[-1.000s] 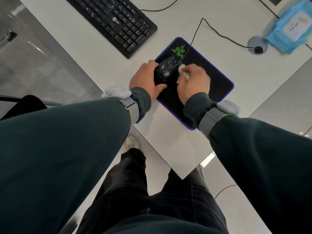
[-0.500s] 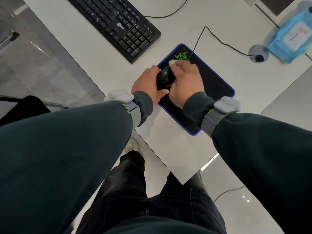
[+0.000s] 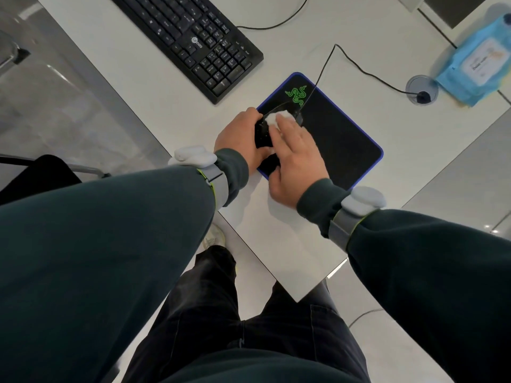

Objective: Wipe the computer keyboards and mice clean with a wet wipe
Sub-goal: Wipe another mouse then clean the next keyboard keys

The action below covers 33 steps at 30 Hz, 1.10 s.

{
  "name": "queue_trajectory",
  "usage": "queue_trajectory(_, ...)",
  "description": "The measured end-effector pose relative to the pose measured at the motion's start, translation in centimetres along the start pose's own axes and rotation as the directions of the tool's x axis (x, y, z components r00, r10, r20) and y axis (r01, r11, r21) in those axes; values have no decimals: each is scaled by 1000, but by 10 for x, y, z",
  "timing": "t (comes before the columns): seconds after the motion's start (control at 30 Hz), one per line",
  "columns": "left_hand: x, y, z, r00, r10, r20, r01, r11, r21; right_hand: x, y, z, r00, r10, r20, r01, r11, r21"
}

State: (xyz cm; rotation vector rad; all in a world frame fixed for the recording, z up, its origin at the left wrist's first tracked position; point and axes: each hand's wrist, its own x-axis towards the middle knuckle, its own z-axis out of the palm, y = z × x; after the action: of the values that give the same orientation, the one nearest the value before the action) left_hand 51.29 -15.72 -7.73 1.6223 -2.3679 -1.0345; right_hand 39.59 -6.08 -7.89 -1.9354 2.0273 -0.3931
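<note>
We wipe the mouse [image 3: 261, 135] on the pad [image 3: 345, 142], both hands on it.
Our L hand [image 3: 240, 138] grips the mouse, fingers curled round its left side. R hand [image 3: 297, 158] lies over it, fingers close together & nearly straight, pressing the wipe [image 3: 278, 117] onto its front. Pad sits by the desk's [image 3: 276, 244] left edge, nr the front corner; keyboard [image 3: 188, 37] further up that edge.

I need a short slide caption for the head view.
Left hand holds the black mouse; right hand presses a wet wipe onto it.
</note>
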Motion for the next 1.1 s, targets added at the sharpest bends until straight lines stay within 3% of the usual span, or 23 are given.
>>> queue_trajectory(0.07,0,0,0,1000,6,-9,-6,1000,-3,-6,4,3,999,40,-7,-40,998,40)
queue_trajectory(0.2,-1,0,1,1000,7,-17,-7,1000,8,17,19,-10,921,386,49,-386,891,239)
queue_trajectory(0.33,-1,1,2,1000,-7,-24,7,1000,3,34,23,-24,878,475,58,-460,806,373)
queue_trajectory(0.4,-1,1,3,1000,-5,-29,5,1000,-1,22,12,-22,910,414,22,-395,848,354)
queue_trajectory(0.57,-1,-1,3,1000,-19,-14,19,1000,-16,-3,-10,-11,991,75,-113,-53,981,186)
queue_trajectory(0.6,0,0,2,1000,-19,-14,18,1000,-15,3,-8,-10,990,81,-114,-60,983,174)
queue_trajectory(0.7,-1,-1,3,1000,-9,-23,8,1000,-14,21,4,-13,939,337,-64,-320,928,192)
queue_trajectory(0.73,-1,-2,3,1000,-7,-25,7,1000,-16,22,7,-13,930,358,-80,-340,923,180)
queue_trajectory(0.9,1,-2,2,999,-31,-11,31,999,-7,4,-12,-2,987,-25,-159,47,989,139)
queue_trajectory(1.03,0,-1,1,999,-32,4,32,999,-7,38,-13,-14,952,199,-231,-142,959,244)
queue_trajectory(1.1,0,0,-1,999,-34,8,34,999,-1,46,-17,-15,964,139,-227,-99,979,178)
